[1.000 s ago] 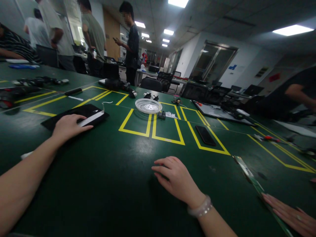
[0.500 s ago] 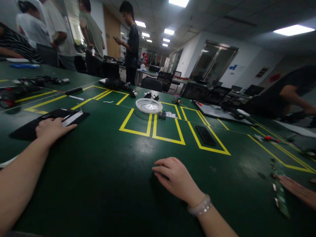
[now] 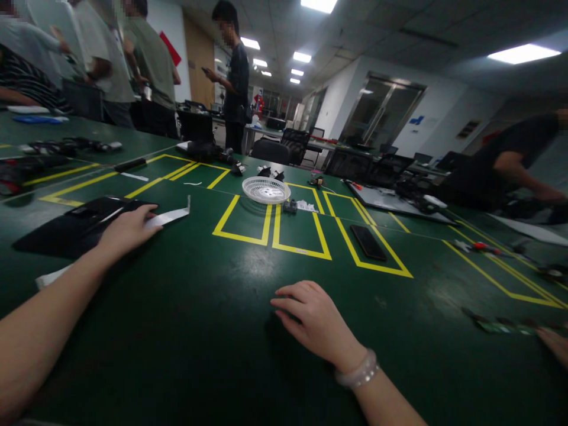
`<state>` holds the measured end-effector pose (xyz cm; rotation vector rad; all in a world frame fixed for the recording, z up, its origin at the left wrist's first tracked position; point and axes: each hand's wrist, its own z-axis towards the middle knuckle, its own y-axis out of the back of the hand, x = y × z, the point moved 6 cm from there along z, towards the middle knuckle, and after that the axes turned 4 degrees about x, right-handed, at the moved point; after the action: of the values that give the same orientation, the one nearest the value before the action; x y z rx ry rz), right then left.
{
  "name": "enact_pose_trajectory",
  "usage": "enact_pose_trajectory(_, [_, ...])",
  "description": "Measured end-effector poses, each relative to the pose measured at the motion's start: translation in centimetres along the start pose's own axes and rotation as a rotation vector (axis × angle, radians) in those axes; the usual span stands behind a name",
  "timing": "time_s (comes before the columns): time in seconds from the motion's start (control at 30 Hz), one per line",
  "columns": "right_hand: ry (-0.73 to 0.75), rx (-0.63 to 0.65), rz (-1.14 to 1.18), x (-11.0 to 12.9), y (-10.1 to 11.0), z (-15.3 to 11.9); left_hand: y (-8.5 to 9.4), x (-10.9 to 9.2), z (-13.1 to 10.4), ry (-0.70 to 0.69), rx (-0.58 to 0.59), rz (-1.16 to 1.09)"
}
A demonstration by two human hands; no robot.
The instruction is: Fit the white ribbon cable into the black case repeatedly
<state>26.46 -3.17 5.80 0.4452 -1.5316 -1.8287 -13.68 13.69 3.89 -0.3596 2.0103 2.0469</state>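
Note:
My left hand [image 3: 126, 229] is at the left, its fingers and thumb closed over a long white strip [image 3: 171, 217] that looks like paper. One end of the strip sticks out to the right of my fingers, its tip bent up. A white piece [image 3: 55, 276] shows behind my forearm; whether it belongs to the same strip I cannot tell. Under and beside this hand lies a flat black pouch-like thing [image 3: 57, 228]. My right hand [image 3: 317, 322], with a pale bracelet at the wrist, rests on the green table [image 3: 213, 331], fingers loosely apart and holding nothing.
A round white basket [image 3: 266, 190] stands mid-table near yellow tape outlines. A black phone [image 3: 368, 242] lies right of it. At the right edge another person's hand [image 3: 554, 343] is by a blurred green strip of boards [image 3: 506, 325]. Several people stand beyond the table.
My left hand has moved right, drawing the white strip along over the black pouch. The right hand stays put. The green boards at the right have been turned and shifted by the other person.

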Motion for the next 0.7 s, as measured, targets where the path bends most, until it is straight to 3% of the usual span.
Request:
enact_pose_trajectory(0.17, [0.020, -0.111, -0.030, 0.3, 0.6, -0.1, -3.4, -9.2, -2.1, -0.422, 0.081, -0.085])
enact_pose_trajectory(0.3, [0.016, -0.088, -0.037, 0.5, 0.0, 0.0, -6.7, -16.1, -7.4, -0.782, 0.257, -0.192])
enact_pose_trajectory(0.4, [0.017, 0.012, -0.008, 0.8, -0.9, 0.1, -8.1, -19.1, -11.0, -0.883, 0.362, -0.212])
enact_pose_trajectory(0.5, [0.014, 0.074, 0.051, 0.7, -1.4, 0.2, -8.3, -20.1, -12.3, -0.915, 0.397, -0.204])
enact_pose_trajectory(0.57, [-0.011, 0.047, 0.106, 0.3, -1.1, 0.2, -7.9, -19.6, -11.3, -0.915, 0.375, -0.201])
enact_pose_trajectory(0.63, [-0.068, -0.031, 0.177, -0.6, -0.5, 0.0, -7.0, -17.8, -8.9, -0.853, 0.287, -0.184])
enact_pose_trajectory(0.7, [-0.142, -0.132, 0.266, -1.7, 0.2, -0.2, -5.6, -14.5, -5.5, -0.687, 0.145, -0.126])
